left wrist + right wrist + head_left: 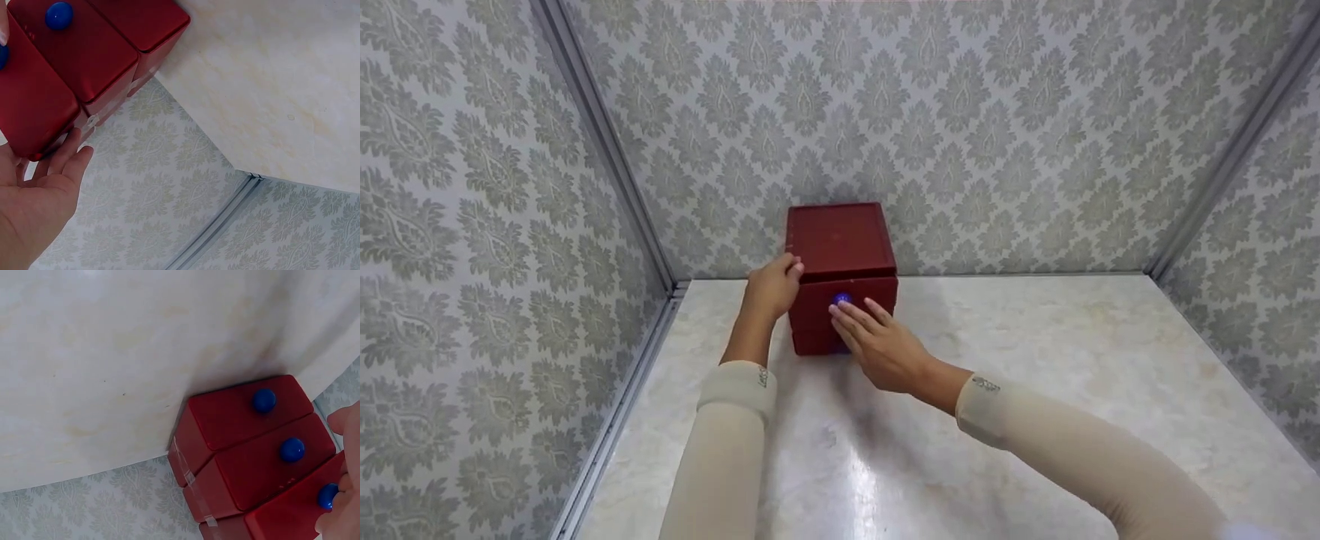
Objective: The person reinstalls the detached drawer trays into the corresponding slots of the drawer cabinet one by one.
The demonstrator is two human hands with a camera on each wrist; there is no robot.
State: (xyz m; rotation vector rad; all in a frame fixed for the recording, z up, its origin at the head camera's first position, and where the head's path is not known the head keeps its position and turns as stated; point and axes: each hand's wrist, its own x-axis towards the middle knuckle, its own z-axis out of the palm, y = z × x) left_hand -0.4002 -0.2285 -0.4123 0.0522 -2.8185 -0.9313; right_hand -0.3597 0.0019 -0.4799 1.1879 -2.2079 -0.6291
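Observation:
A small red drawer cabinet [840, 238] stands on the table against the back wall. Three drawer fronts, each with a round blue knob [292, 449], show in the right wrist view. My left hand [774, 289] holds the cabinet at its upper left edge; in the left wrist view its fingers [66, 151] curl at the corner. On the front, my right hand [881, 349] has its fingers straight and laid at the top blue knob [841, 298], partly covering the front. The lower knobs are mostly hidden in the head view.
The pale marbled tabletop [1057, 360] spreads in front and to the right. Patterned walls [990, 135] enclose the back and both sides, with a grey metal frame [607, 142] at the corner. Clear tape [190, 478] runs along the cabinet's side.

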